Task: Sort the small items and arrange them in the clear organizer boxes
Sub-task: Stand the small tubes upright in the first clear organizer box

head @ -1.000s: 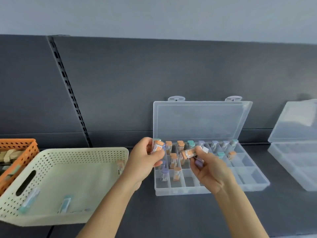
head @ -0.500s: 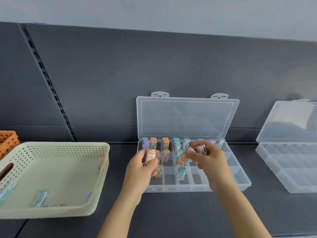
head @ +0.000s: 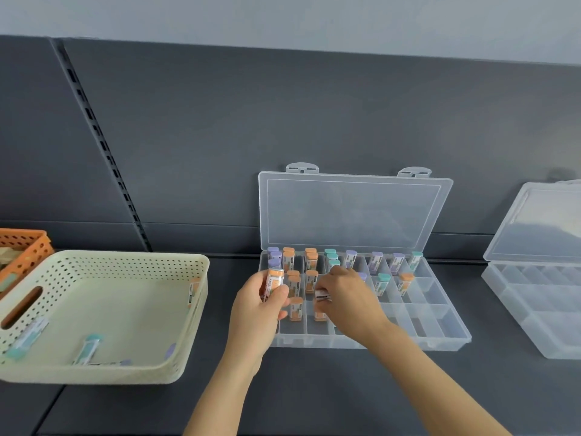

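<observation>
Right now the left hand (head: 256,313) is wrapped around an orange-capped tube (head: 273,283) at the near-left corner of the open clear organizer box (head: 440,339), while the right hand (head: 349,297) reaches over the box's middle compartments with its fingers pinched on another small tube (head: 322,295). At nine o'clock from the box sits a cream perforated basket (head: 201,269) with a few loose tubes, an orange basket (head: 30,247) beyond it. At three o'clock a second clear box (head: 534,335) stands open.
</observation>
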Action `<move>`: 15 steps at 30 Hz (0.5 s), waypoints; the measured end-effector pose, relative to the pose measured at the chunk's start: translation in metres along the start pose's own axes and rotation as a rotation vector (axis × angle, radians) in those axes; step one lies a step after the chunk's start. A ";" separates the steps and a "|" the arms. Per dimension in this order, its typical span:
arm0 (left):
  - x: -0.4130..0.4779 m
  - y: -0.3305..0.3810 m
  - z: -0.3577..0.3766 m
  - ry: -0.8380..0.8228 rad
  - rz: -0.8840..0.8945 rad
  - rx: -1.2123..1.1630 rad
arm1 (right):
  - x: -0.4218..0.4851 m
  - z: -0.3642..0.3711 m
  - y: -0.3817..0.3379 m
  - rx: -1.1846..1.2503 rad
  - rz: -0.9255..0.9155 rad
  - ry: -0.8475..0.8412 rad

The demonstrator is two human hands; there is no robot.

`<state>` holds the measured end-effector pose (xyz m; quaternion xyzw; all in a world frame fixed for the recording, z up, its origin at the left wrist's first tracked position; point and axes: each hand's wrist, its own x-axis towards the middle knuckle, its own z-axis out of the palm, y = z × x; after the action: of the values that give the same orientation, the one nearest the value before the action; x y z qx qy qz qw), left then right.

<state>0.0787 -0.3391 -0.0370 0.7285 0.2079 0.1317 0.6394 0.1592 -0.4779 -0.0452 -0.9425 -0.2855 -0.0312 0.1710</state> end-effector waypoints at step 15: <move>0.002 -0.004 0.004 -0.068 -0.002 0.011 | 0.000 -0.018 0.006 0.276 0.190 0.034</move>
<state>0.0819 -0.3412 -0.0413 0.7357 0.1874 0.1052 0.6423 0.1628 -0.4887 -0.0305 -0.9321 -0.1938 0.0090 0.3060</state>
